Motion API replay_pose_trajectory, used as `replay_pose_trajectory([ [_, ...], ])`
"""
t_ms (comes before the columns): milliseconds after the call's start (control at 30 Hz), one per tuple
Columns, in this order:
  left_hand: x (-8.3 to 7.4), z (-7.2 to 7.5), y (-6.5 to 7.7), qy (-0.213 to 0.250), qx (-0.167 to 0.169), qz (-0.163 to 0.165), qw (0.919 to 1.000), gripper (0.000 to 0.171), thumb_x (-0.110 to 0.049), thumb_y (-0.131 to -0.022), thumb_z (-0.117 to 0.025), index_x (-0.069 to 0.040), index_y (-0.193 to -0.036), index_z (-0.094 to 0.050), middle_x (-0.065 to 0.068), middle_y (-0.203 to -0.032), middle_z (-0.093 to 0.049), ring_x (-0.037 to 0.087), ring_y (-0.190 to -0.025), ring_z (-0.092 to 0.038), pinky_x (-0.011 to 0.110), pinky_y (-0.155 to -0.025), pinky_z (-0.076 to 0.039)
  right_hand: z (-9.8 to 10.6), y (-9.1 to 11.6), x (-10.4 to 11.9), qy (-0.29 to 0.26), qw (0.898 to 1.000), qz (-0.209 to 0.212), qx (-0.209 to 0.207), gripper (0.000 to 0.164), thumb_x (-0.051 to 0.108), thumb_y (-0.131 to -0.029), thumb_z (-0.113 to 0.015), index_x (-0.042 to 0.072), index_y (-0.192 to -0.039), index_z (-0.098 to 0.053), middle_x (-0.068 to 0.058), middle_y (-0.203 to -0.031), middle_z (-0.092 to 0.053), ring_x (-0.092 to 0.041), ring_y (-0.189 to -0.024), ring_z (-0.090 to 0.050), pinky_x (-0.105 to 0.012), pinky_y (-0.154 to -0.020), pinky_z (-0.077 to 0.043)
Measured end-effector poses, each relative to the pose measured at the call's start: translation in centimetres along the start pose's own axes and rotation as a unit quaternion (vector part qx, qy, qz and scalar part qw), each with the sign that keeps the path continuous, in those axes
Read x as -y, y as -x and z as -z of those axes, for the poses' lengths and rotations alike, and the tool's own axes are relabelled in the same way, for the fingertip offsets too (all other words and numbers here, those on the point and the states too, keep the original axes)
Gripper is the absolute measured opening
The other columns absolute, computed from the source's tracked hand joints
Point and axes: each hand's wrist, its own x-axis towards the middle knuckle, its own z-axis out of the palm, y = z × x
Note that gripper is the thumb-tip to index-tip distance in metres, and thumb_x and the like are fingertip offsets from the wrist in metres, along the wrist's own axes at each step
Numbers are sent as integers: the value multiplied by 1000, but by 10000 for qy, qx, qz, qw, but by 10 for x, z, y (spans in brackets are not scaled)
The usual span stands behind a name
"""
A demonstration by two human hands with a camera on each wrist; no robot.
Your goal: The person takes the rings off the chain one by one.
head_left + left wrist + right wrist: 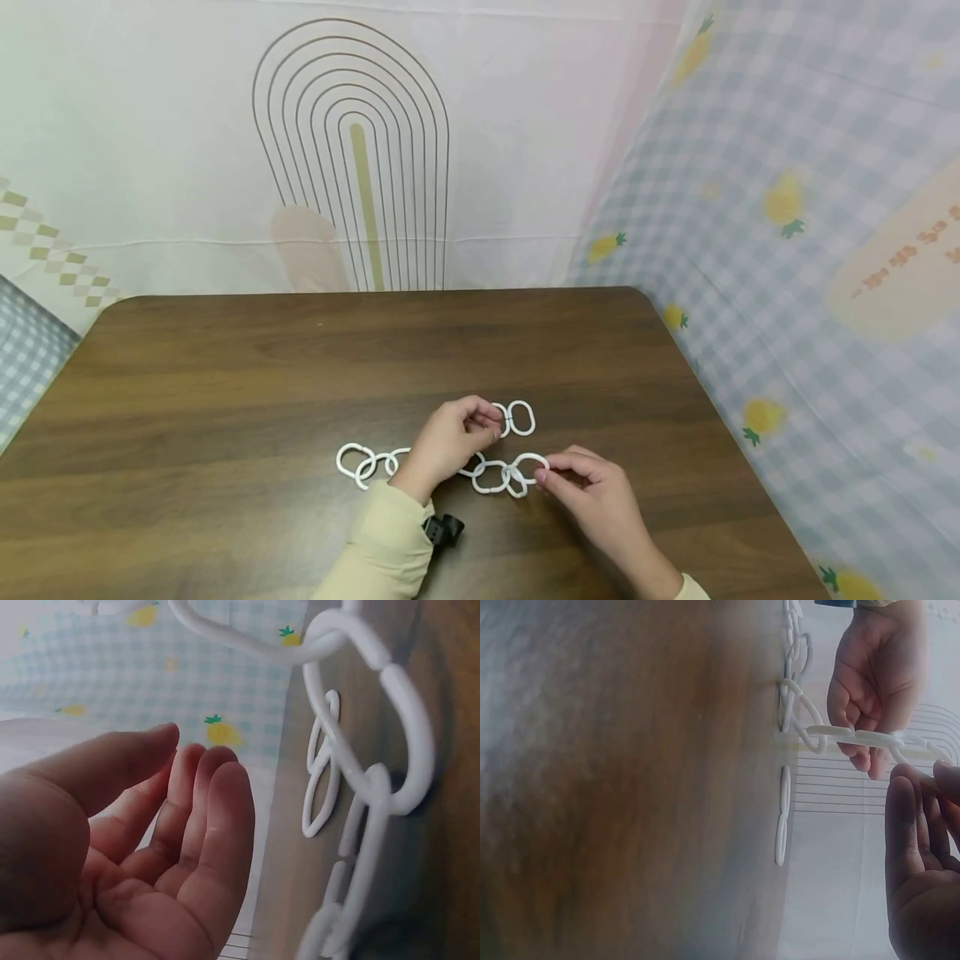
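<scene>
Nearest to us we record two cream sleeves [382, 542], one at each arm, and one black device [444, 530] beside the left wrist. The right hand [596, 492] grips with thumb and fingertips the end link of a white chain [490, 477]; that end is lifted off the table.

The left forearm stands in the way: three links show on its left and four on its right, seven in all. In the head view we cannot tell how many it covers.

The left hand [450, 437] is above the table, behind the chain, its fingers loosely bent and holding nothing. In the head view its fingertips partly mask one of two white links [521, 418] that lie farther back, overlapping each other and apart from the chain.

All of this is at one brown wooden table [225, 400]. Past it we find one pale cloth [525, 150] with one arch print, and at right a checked cloth [750, 350] with six leafy yellow fruit prints.
</scene>
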Motion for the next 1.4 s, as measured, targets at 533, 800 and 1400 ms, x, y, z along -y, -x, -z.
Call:
replay_pose_trajectory([
  [533,2,5,27,201,1071,-323,9935,20,-5,-92,-68,-1,-112,-72,8,-104,-74,16,-94,-69,22,-81,-52,0,-3,0,-445,9990,-26,-65,9,-3,-84,-77,3,-90,-76,-8,-79,-68,-12,-70,-69,-26,-61,-58],
  [800,6,3,38,34,1012,-393,9941,16,-13,-92,-73,-10,-108,-75,0,-98,-74,9,-89,-66,23,-79,-53,-4,-5,1,-615,9980,131,-96,11,-8,-83,-76,0,-90,-75,-10,-79,-68,-12,-71,-69,-26,-62,-58],
  [1400,29,8,47,545,653,-701,9939,13,-15,-93,-73,-8,-104,-73,0,-93,-72,6,-82,-66,24,-73,-55,-25,-25,-5,-948,9916,872,137,13,-8,-83,-76,-1,-95,-76,-14,-87,-70,-11,-81,-65,-23,-68,-55],
])
